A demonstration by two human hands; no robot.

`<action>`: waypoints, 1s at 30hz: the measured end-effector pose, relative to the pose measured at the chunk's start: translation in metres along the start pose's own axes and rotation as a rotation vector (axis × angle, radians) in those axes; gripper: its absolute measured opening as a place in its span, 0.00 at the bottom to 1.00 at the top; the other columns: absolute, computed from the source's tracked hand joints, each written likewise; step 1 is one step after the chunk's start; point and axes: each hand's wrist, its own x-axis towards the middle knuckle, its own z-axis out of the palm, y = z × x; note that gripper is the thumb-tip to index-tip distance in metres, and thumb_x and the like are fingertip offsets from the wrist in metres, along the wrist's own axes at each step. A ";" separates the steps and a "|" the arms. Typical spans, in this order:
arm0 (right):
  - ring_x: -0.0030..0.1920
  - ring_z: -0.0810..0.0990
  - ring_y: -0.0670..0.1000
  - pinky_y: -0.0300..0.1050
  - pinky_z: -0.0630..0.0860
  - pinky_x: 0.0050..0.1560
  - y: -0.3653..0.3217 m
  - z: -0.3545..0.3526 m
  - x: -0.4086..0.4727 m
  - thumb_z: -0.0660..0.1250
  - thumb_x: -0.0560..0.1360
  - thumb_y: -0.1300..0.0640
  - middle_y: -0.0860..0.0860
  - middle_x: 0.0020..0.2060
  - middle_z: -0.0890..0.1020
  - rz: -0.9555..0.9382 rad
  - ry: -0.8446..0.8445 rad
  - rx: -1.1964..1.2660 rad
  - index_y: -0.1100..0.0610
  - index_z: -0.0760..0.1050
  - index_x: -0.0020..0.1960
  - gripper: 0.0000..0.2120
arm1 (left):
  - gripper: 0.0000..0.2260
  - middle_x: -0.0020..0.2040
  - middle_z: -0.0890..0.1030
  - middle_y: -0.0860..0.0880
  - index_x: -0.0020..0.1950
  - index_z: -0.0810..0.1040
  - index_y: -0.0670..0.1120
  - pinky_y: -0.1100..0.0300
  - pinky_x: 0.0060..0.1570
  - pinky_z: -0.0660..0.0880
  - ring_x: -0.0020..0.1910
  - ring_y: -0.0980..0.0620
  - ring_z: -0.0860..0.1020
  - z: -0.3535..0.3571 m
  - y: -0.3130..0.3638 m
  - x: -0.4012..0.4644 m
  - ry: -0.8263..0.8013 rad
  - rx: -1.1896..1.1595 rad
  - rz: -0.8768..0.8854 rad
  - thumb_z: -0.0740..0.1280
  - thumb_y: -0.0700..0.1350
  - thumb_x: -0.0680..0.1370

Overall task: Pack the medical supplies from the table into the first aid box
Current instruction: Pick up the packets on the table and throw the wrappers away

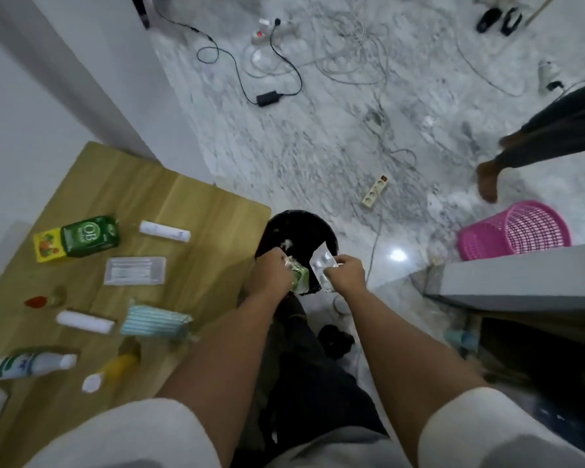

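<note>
My left hand (270, 275) grips a small green and white medicine box (300, 280). My right hand (347, 273) holds a silver blister strip (322, 265). Both hands are over a black bin (296, 224) beside the table's right edge. On the wooden table (196, 211) lie a green OB box (90, 235), a yellow box (46, 246), a white tube (164, 232), a clear swab case (135, 270), a gauze roll (84, 321), a pack of blue masks (154, 319), a white bottle (31, 363), a yellow bottle (115, 368) and a small red-capped bottle (46, 299). No first aid box is in view.
A pink laundry basket (517, 231) lies on its side on the marble floor at right. Cables, power strips (374, 191) and a black adapter (268, 97) are strewn on the floor. Another person's foot (487, 179) stands at far right. A grey shelf edge (520, 282) juts in at right.
</note>
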 end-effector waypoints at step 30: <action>0.69 0.75 0.57 0.54 0.74 0.66 -0.181 0.098 -0.166 0.66 0.78 0.40 0.54 0.70 0.77 -0.937 -0.146 -0.684 0.52 0.71 0.74 0.29 | 0.17 0.63 0.79 0.45 0.66 0.78 0.46 0.54 0.50 0.73 0.61 0.43 0.78 -0.213 -0.090 -0.137 0.543 -0.100 -0.071 0.68 0.46 0.78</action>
